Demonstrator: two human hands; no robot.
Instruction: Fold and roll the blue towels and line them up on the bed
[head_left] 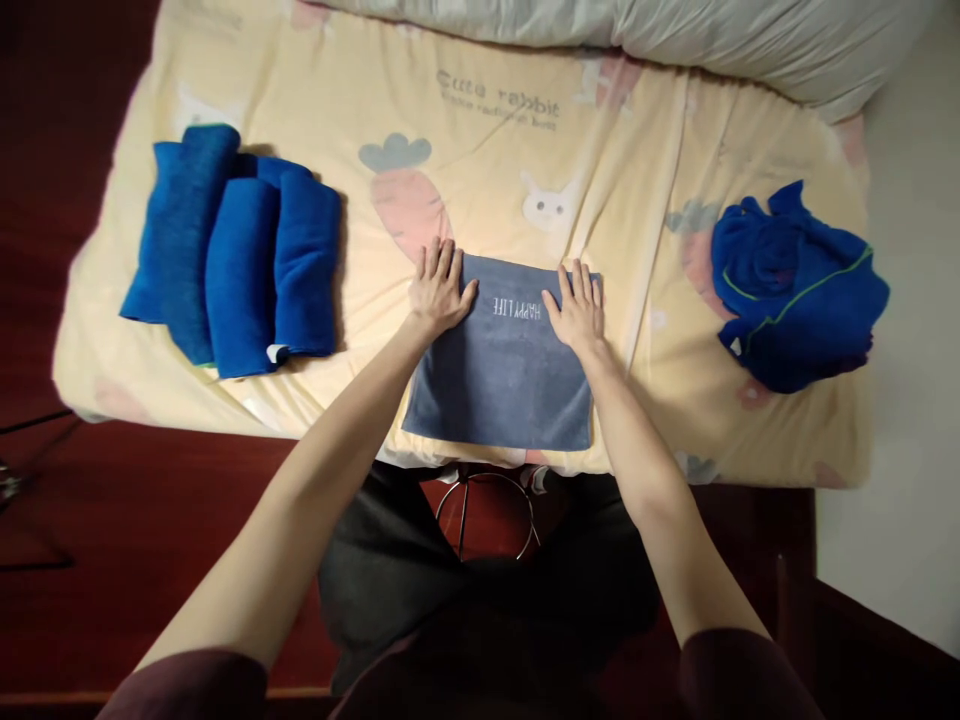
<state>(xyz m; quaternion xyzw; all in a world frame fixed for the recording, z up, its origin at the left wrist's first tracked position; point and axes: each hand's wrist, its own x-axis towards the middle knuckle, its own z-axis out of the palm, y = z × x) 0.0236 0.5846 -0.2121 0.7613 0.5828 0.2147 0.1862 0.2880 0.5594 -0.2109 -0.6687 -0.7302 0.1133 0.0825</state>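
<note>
A grey towel (510, 375) with white "HAPPY LIFE" lettering, upside down to me, lies flat near the front edge of the bed. My left hand (439, 290) rests flat over its far left corner, fingers stretched out. On the far right corner my right hand (577, 305) lies flat too, thumb apart from the fingers. Off to the left sit several rolled or folded blue towels (240, 260), side by side and overlapping, one with a small white tag. A crumpled blue towel (799, 290) with green edging is heaped at the right.
The yellow bed cover (360, 90) carries carrot and rabbit prints. A pale quilt (697, 40) is bunched along the far side. A white wall (892, 350) stands at the right. Below the bed edge show metal stool rings (487, 510) and a dark red floor (187, 510).
</note>
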